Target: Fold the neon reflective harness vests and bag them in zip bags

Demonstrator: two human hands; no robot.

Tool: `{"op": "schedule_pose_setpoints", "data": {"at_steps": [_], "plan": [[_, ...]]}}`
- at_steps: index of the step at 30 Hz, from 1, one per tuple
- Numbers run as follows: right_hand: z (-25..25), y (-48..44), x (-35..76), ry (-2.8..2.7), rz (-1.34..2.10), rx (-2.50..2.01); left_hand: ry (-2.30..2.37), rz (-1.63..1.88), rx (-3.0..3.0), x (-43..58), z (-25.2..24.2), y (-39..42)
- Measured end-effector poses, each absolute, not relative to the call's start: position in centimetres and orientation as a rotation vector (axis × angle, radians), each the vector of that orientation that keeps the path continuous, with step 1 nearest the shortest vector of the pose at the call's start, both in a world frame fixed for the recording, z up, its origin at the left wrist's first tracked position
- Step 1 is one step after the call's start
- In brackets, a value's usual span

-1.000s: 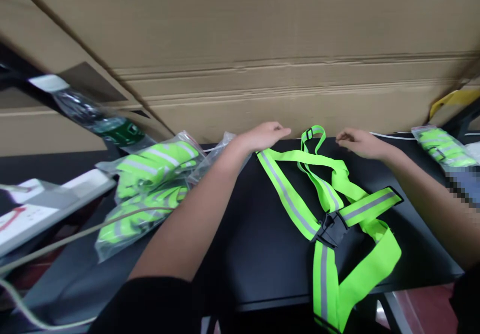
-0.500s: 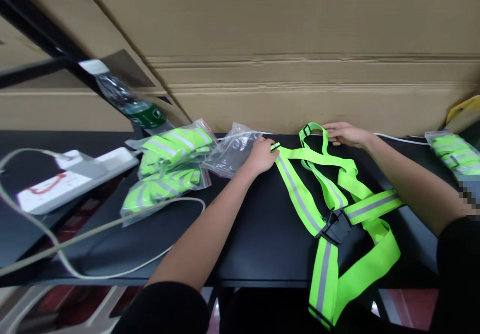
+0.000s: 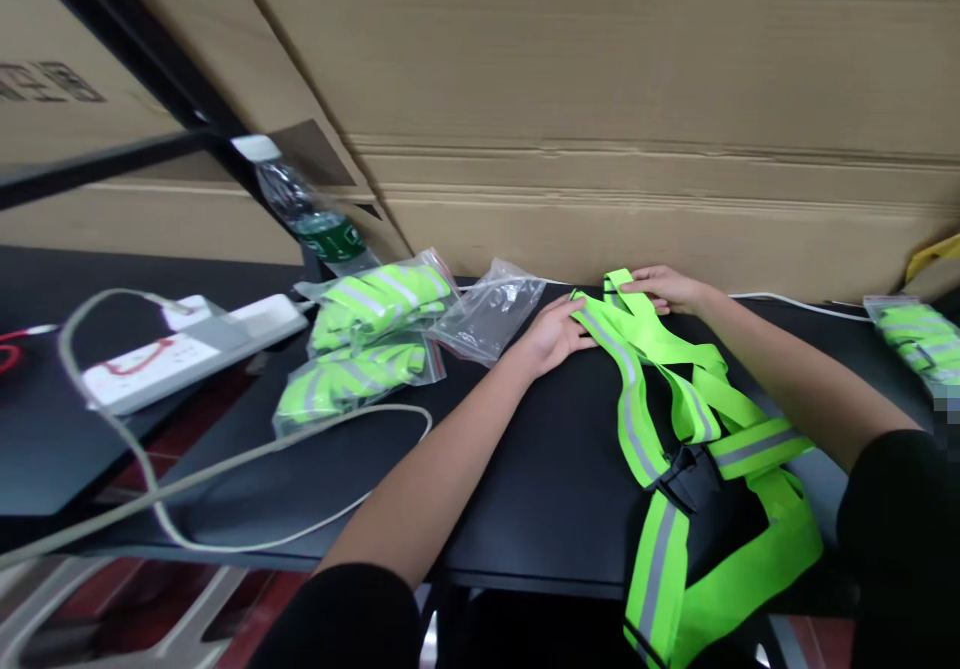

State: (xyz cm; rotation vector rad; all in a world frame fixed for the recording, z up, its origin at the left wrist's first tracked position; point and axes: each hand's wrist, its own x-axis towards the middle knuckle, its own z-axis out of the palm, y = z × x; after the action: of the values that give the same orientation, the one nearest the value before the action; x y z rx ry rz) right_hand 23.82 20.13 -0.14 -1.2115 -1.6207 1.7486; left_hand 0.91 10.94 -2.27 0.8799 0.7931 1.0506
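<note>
A neon-green reflective vest (image 3: pixel 660 534) of elastic straps with grey stripes lies over the black table, its lower loop hanging past the front edge. Black plastic buckles (image 3: pixel 686 477) join the straps near its middle. My left hand (image 3: pixel 553 337) grips the upper left strap end between thumb and fingers. At the far end of the other shoulder strap, my right hand (image 3: pixel 664 289) pinches the folded loop. Left of my left hand lies a clear plastic bag (image 3: pixel 491 314), flat and crumpled.
Bagged green vests (image 3: pixel 360 379) are stacked at the left, beside a leaning water bottle (image 3: pixel 315 214) and a white power strip (image 3: pixel 195 349) with a looping cable. Another bagged vest (image 3: pixel 919 334) lies at the far right. A cardboard box (image 3: pixel 600 69) walls off the back.
Both hands have come closer together, drawing the two upper strap ends nearer each other. The left strap now curves more. The view has shifted somewhat to the left.
</note>
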Motion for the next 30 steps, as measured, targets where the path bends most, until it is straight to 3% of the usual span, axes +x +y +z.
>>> {"op": "schedule_pose_setpoints", "data": {"at_steps": [10, 17, 23, 30], "plan": [[2.0, 18.2, 23.0, -1.52, 1.367, -1.081, 0.764, 1.057, 0.701, 0.2, -1.7, 11.6], [4.2, 17.9, 28.7, -1.408, 0.771, -1.404, 1.04, 1.22, 0.736, 0.1, -1.0, 15.4], [2.4, 16.9, 30.4, -1.333, 0.644, -1.413, 1.305, 1.285, 0.825, 2.4, -1.5, 19.5], [-0.1, 17.3, 31.0, -1.431, 0.576, -1.658, 1.503, 1.325, 1.101, 3.8, -1.1, 17.7]]}}
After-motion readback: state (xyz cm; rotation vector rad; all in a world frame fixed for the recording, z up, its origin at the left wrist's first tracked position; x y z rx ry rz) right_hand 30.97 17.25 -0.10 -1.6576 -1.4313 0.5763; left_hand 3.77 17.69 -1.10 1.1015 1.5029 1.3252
